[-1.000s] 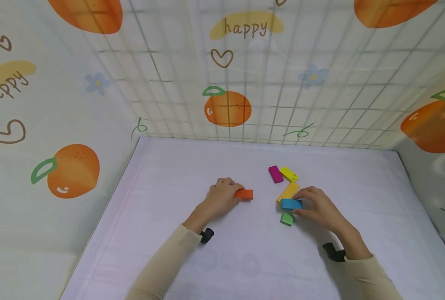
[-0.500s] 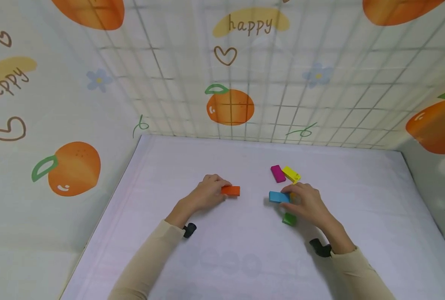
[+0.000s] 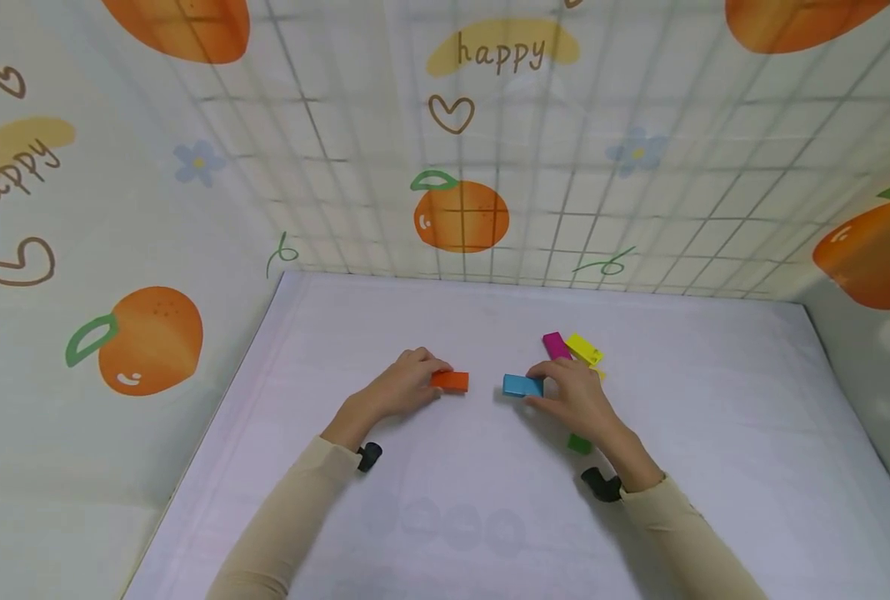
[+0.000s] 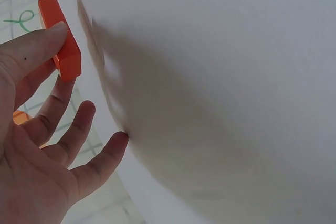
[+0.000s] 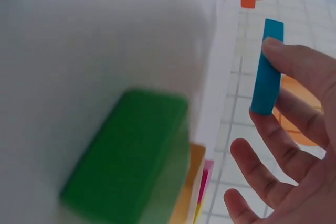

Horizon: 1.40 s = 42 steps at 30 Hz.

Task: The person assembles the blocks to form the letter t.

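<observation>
Honestly, over the broad white tabletop (image 3: 340, 321), the left hand (image 3: 403, 385) and right hand (image 3: 578, 398) each have a thumb-and-fingers pinch, on a bright orange rectangular block (image 3: 454, 382) and a sky-blue rectangular block (image 3: 518, 386), gripped toward the outer ends so the inner ends stay bare, facing across a gap. Loose magenta (image 3: 555, 344), yellow (image 3: 583, 348) and partly hidden amber (image 5: 196, 156) oblong blocks sit beyond the right hand, with a stubby-looking green block (image 3: 579, 444) nearer the wearer, probably just out of the fingers' way.

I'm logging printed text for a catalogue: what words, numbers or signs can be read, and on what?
"happy": on the rear yellow patch.
"happy": on the left yellow patch.
Orange block, blue block, green block: no readable text.
Yellow block: any marking is too small to read.
White tabletop: faint grey shapes, too blurred to read.
Green curls: no clear letter or number.
</observation>
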{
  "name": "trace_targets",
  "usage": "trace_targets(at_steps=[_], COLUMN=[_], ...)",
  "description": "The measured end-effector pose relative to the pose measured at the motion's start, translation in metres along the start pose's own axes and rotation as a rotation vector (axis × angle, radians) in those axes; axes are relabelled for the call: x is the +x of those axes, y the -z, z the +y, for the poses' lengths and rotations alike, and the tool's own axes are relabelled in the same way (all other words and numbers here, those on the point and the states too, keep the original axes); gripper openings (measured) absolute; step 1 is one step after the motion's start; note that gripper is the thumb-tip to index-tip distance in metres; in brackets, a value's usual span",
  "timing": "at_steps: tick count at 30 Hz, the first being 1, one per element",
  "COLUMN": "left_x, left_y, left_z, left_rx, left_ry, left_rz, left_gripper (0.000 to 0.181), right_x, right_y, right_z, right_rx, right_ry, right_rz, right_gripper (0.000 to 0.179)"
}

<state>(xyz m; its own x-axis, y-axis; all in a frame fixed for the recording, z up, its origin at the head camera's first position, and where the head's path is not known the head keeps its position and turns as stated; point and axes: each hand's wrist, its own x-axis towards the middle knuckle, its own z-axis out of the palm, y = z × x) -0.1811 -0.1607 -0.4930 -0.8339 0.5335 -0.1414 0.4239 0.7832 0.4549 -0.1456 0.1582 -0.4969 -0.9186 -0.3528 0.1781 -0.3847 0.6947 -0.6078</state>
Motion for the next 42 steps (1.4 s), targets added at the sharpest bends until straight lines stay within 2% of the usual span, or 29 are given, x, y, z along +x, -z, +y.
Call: trace_targets(at_steps=[3, 9, 16, 28, 42], left_x=[0.0, 0.001, 0.0, 0.001, 0.001], left_y=[0.001, 0.001, 0.0, -0.001, -0.001], left_z=[0.0, -0.001, -0.001, -0.001, -0.002], left_rx=[0.015, 0.058, 0.066, 0.109, 0.113], left_ry=[0.006, 0.024, 0.022, 0.034, 0.017], left_rz=[-0.01, -0.021, -0.018, -0.021, -0.017], left_gripper=[0.039, 0.038, 0.038, 0.039, 0.037], right_x=[0.004, 0.013, 0.024, 0.033, 0.036], right_y=[-0.005, -0.014, -0.025, -0.044, -0.052], right_z=[-0.005, -0.013, -0.022, -0.024, -0.028], right_rx=[0.001, -0.032, -0.034, -0.045, -0.058], right_ry=[0.017, -0.009, -0.005, -0.091, -0.145], right_rz=[-0.001, -0.028, -0.053, -0.111, -0.153], right_gripper=[0.035, 0.035, 0.034, 0.032, 0.031])
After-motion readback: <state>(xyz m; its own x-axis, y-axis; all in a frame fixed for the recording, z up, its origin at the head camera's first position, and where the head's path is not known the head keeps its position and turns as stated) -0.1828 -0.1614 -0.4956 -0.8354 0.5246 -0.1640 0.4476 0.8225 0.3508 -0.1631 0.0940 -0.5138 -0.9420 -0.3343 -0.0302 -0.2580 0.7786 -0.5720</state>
